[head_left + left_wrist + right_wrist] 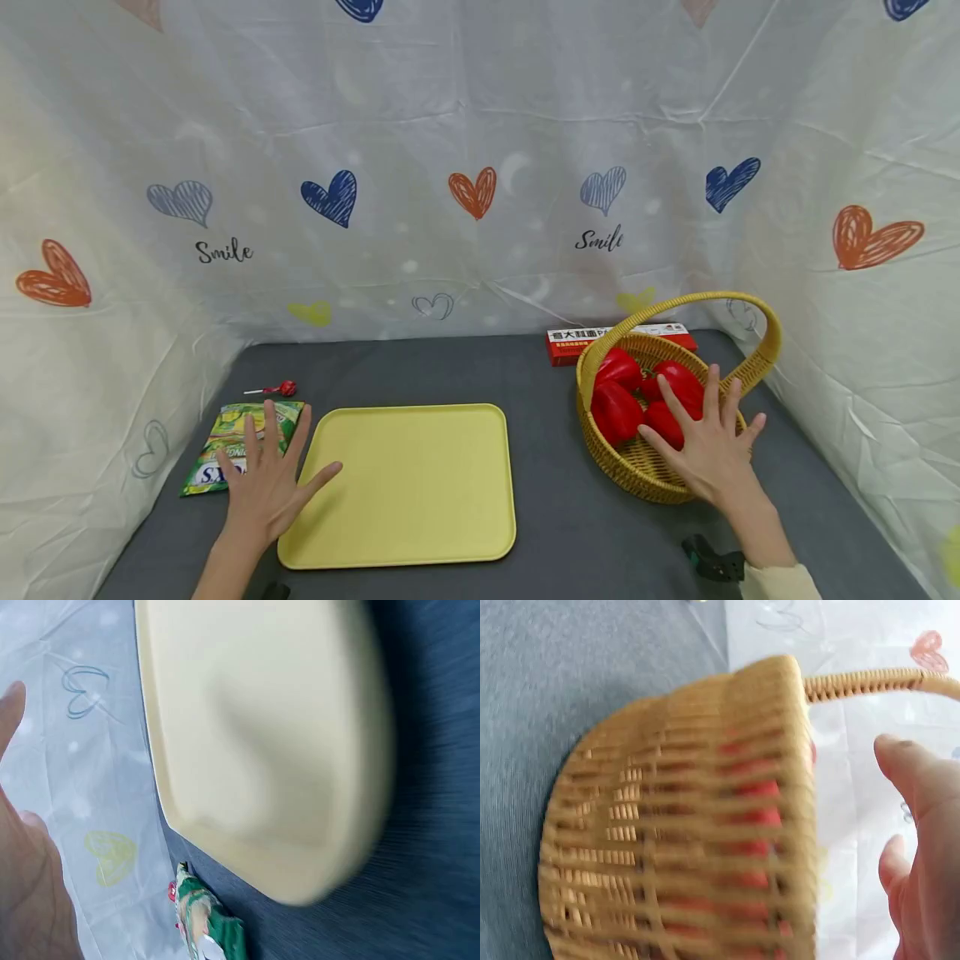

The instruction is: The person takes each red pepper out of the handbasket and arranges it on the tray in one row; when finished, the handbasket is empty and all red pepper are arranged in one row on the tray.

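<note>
ideally, the left hand (264,490) and right hand (708,450), both splayed and empty, should avoid jostling the yellow tray (408,487) and wicker basket (630,473).

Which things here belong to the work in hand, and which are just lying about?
Likely in the work, nearest the hands:
wicker basket, red peppers (by right hand)
yellow tray, green packet (by left hand)

Apparently just lying about:
red lollipop, beyond the green packet
red-and-white box, behind the wicker basket

heart-printed pale sheet (405,108), dark gray tabletop (551,483)
</note>
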`<control>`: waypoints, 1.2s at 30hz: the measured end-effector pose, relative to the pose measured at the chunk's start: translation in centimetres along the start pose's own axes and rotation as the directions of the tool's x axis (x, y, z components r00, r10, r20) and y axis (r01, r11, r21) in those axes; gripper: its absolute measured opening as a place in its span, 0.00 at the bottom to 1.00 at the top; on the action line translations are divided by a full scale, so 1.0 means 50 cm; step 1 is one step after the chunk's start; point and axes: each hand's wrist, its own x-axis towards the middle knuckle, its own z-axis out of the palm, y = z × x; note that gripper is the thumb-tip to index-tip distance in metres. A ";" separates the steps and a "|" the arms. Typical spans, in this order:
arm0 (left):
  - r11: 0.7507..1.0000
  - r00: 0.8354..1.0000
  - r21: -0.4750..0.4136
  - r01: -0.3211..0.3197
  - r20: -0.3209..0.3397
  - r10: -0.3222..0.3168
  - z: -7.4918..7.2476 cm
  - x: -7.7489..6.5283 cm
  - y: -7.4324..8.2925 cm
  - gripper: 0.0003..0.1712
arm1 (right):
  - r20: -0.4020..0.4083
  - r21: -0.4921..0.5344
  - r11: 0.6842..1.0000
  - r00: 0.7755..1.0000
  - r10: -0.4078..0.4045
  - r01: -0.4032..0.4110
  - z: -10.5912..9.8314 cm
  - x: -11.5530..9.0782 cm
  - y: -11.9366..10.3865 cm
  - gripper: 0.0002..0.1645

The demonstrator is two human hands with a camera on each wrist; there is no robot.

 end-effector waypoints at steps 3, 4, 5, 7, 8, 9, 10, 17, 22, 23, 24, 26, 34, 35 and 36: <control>0.992 0.997 -0.123 -0.012 0.078 0.021 -0.004 -0.029 0.000 0.54 | 0.045 0.048 0.999 0.999 -0.008 0.006 -0.012 -0.004 0.017 0.50; 0.982 0.994 -0.186 -0.018 0.106 0.038 -0.005 -0.039 -0.002 0.53 | 0.065 0.074 0.997 0.998 -0.012 0.007 -0.016 -0.004 0.024 0.50; 0.965 0.989 -0.261 -0.018 0.138 0.056 -0.006 -0.050 -0.005 0.53 | 0.086 0.098 0.995 0.996 -0.018 0.009 -0.021 -0.004 0.031 0.50; 0.919 0.977 -0.393 -0.021 0.188 0.103 -0.009 -0.070 -0.015 0.52 | 0.139 0.154 0.988 0.990 -0.037 0.015 -0.032 0.002 0.046 0.49; 0.902 0.972 -0.430 -0.039 0.192 0.133 -0.010 -0.080 -0.023 0.52 | 0.167 0.192 0.981 0.984 -0.058 0.026 -0.039 0.009 0.053 0.49; 0.891 0.967 -0.451 -0.052 0.199 0.157 -0.011 -0.088 -0.033 0.51 | 0.200 0.230 0.973 0.977 -0.075 0.028 -0.046 0.016 0.060 0.49; 0.885 0.962 -0.459 -0.078 0.198 0.187 -0.012 -0.096 -0.043 0.50 | 0.230 0.258 0.966 0.969 -0.094 0.032 -0.053 0.024 0.068 0.48; 0.897 0.915 -0.307 -0.318 0.149 0.376 0.000 -0.110 -0.109 0.37 | 0.318 0.325 0.943 0.931 -0.181 0.072 -0.093 0.086 0.115 0.43; 0.880 0.881 -0.319 -0.352 0.204 0.426 0.010 -0.099 -0.122 0.36 | 0.307 0.350 0.929 0.921 -0.239 0.124 -0.090 0.139 0.129 0.42; 0.877 0.875 -0.331 -0.348 0.221 0.430 0.011 -0.097 -0.122 0.37 | 0.313 0.349 0.929 0.919 -0.241 0.125 -0.086 0.149 0.130 0.42; 0.873 0.868 -0.351 -0.338 0.242 0.433 0.011 -0.095 -0.123 0.39 | 0.316 0.339 0.932 0.917 -0.243 0.130 -0.082 0.159 0.132 0.42; 0.862 0.860 -0.415 -0.290 0.281 0.425 0.011 -0.094 -0.123 0.42 | 0.326 0.320 0.938 0.914 -0.243 0.135 -0.074 0.177 0.135 0.43; 0.813 0.859 -0.533 -0.234 0.278 0.429 0.017 -0.092 -0.126 0.40 | 0.348 0.252 0.956 0.908 -0.233 0.149 -0.063 0.238 0.143 0.43; 0.807 0.859 -0.535 -0.251 0.261 0.440 0.018 -0.090 -0.128 0.38 | 0.351 0.251 0.956 0.906 -0.237 0.152 -0.064 0.243 0.142 0.43; 0.799 0.859 -0.531 -0.283 0.230 0.457 0.020 -0.088 -0.129 0.37 | 0.353 0.243 0.957 0.905 -0.237 0.156 -0.064 0.249 0.141 0.44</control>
